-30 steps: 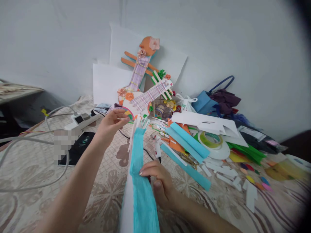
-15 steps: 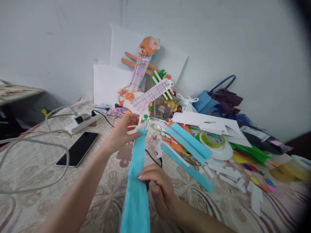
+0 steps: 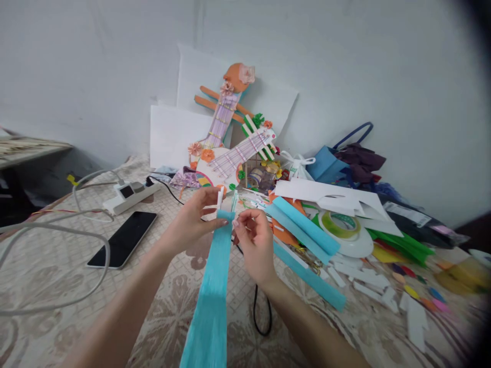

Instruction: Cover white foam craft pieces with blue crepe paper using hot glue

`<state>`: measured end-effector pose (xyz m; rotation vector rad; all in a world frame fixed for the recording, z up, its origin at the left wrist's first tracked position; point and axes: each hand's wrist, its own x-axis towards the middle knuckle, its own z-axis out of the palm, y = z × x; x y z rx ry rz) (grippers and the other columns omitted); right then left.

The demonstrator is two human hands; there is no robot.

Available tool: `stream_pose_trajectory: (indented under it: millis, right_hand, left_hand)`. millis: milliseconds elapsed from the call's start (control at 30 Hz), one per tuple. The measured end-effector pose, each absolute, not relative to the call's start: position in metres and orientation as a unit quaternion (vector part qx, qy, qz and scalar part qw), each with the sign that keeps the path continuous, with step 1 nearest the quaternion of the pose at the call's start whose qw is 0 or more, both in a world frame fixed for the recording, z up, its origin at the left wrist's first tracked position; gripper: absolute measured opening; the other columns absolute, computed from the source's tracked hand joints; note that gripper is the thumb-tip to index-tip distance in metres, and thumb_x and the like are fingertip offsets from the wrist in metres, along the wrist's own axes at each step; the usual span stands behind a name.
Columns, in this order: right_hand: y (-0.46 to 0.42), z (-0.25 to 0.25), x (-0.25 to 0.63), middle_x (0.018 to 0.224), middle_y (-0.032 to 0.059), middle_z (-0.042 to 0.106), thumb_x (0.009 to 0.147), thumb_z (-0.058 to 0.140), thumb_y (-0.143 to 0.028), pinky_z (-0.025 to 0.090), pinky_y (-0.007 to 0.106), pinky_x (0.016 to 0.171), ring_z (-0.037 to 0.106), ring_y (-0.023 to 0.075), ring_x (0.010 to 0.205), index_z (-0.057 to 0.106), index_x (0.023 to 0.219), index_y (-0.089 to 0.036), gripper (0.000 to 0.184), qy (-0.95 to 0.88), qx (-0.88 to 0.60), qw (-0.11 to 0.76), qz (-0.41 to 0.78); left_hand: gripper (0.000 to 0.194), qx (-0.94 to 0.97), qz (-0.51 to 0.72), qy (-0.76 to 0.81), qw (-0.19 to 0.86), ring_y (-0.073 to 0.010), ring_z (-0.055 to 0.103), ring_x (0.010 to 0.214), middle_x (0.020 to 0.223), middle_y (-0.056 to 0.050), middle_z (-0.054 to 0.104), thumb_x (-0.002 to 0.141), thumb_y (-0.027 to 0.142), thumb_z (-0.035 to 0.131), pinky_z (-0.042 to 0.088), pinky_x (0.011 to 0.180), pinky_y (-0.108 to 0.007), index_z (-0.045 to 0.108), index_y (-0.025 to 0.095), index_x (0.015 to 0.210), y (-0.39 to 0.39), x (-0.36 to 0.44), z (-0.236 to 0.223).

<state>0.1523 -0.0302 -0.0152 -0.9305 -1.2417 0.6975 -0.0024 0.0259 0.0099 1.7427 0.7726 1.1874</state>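
Note:
A long turquoise-covered strip (image 3: 213, 286) stretches away from me down the middle, with thin white sticks (image 3: 221, 198) poking out of its far end. My left hand (image 3: 194, 220) grips that far end from the left, thumb lying on the turquoise face and fingers curled around the edge. On the right edge of the same end, the thumb and fingertips of my right hand (image 3: 255, 240) are pinched together. The glue gun is hidden behind my right hand; a black cord (image 3: 264, 327) loops out below it.
Decorated paper guitars (image 3: 241, 153) lean at the back. To the right lie turquoise strips (image 3: 307, 225), tape (image 3: 339, 225), white card (image 3: 330, 197) and paper scraps. A phone (image 3: 125, 240), power strip (image 3: 132, 197) and grey cable (image 3: 103, 255) are on the left.
My left hand has come in from the left and taken the strip's far end. My right hand has slid from the strip's middle up to that end. The strip's turquoise face has turned upward.

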Motion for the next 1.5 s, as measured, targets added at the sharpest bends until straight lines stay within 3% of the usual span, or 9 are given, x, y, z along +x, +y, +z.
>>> stream_pose_trajectory:
  millis: [200,500,767,933,1067,1233,1333,1433,1500]
  right_hand:
    - [-0.020,-0.016,0.151,0.077,-0.0040,0.054,0.088,0.062,-0.030,0.046,0.023,0.050,0.053,0.0095,0.057,0.052,0.088,-0.023,0.012,-0.544,-0.408,0.667,0.305]
    - [-0.014,-0.017,0.154,0.077,-0.0022,0.055,0.087,0.062,-0.030,0.046,0.026,0.057,0.055,0.0124,0.065,0.053,0.088,-0.022,0.012,-0.557,-0.416,0.653,0.301]
    - [-0.018,-0.019,0.156,0.082,0.0001,0.059,0.088,0.061,-0.032,0.048,0.027,0.059,0.059,0.0145,0.073,0.054,0.090,-0.022,0.012,-0.565,-0.427,0.637,0.305]
    - [-0.017,-0.022,0.155,0.081,-0.0006,0.058,0.088,0.062,-0.032,0.048,0.026,0.058,0.058,0.0142,0.071,0.054,0.091,-0.023,0.012,-0.564,-0.426,0.634,0.313]
    - [-0.017,-0.021,0.154,0.079,-0.0009,0.058,0.088,0.061,-0.032,0.048,0.026,0.057,0.058,0.0137,0.069,0.054,0.090,-0.022,0.012,-0.563,-0.434,0.632,0.308]
    - [-0.016,-0.021,0.154,0.083,0.0002,0.059,0.089,0.061,-0.034,0.048,0.026,0.057,0.059,0.0142,0.073,0.054,0.092,-0.022,0.015,-0.565,-0.438,0.631,0.302]
    - [-0.014,-0.022,0.153,0.084,-0.0001,0.058,0.088,0.063,-0.034,0.049,0.025,0.057,0.060,0.0142,0.074,0.053,0.096,-0.022,0.017,-0.556,-0.437,0.637,0.307]
    - [-0.014,-0.024,0.152,0.084,-0.0008,0.057,0.086,0.065,-0.032,0.049,0.025,0.057,0.059,0.0138,0.073,0.052,0.098,-0.022,0.020,-0.553,-0.429,0.641,0.316]
    - [-0.014,-0.024,0.152,0.085,-0.0009,0.057,0.086,0.065,-0.030,0.049,0.025,0.057,0.059,0.0137,0.073,0.052,0.097,-0.022,0.019,-0.555,-0.427,0.640,0.317]
  left_hand:
    - [0.059,0.714,0.485,0.317,0.394,-0.0238,0.062,0.110,0.116,-0.006,0.064,0.069,0.023,0.080,0.048,0.094,-0.041,0.051,0.025,0.120,0.024,-0.001,0.007]
    - [0.050,0.707,0.504,0.339,0.363,-0.0259,0.061,0.112,0.124,-0.010,0.062,0.076,0.023,0.074,0.049,0.095,-0.046,0.051,0.023,0.121,0.022,0.003,0.004]
    - [0.065,0.674,0.501,0.245,0.484,-0.0288,0.050,0.131,0.142,-0.011,0.051,0.072,0.022,0.081,0.044,0.105,-0.046,0.049,0.027,0.127,0.020,-0.009,-0.007]
    - [0.047,0.606,0.542,0.241,0.531,-0.0253,0.058,0.123,0.129,-0.008,0.062,0.072,0.026,0.083,0.048,0.100,-0.039,0.058,0.023,0.112,0.022,-0.014,-0.008]
    - [0.023,0.575,0.594,0.322,0.460,-0.0178,0.067,0.088,0.093,-0.004,0.072,0.075,0.034,0.080,0.054,0.080,-0.030,0.067,0.019,0.087,0.025,-0.018,-0.009]
    - [0.029,0.574,0.602,0.397,0.390,-0.0162,0.063,0.063,0.065,-0.001,0.068,0.085,0.046,0.066,0.053,0.066,-0.032,0.068,0.020,0.075,0.024,-0.017,-0.014]
    - [0.026,0.621,0.596,0.377,0.341,-0.0219,0.068,0.089,0.093,-0.006,0.073,0.084,0.045,0.068,0.053,0.082,-0.037,0.068,0.021,0.093,0.021,-0.010,-0.015]
    - [0.056,0.678,0.569,0.333,0.325,-0.0278,0.056,0.122,0.132,-0.010,0.060,0.075,0.038,0.078,0.046,0.099,-0.043,0.055,0.025,0.125,0.021,-0.002,-0.017]
    - [0.065,0.689,0.555,0.321,0.336,-0.0286,0.052,0.127,0.137,-0.011,0.055,0.074,0.035,0.079,0.044,0.102,-0.045,0.049,0.027,0.131,0.021,0.003,-0.020]
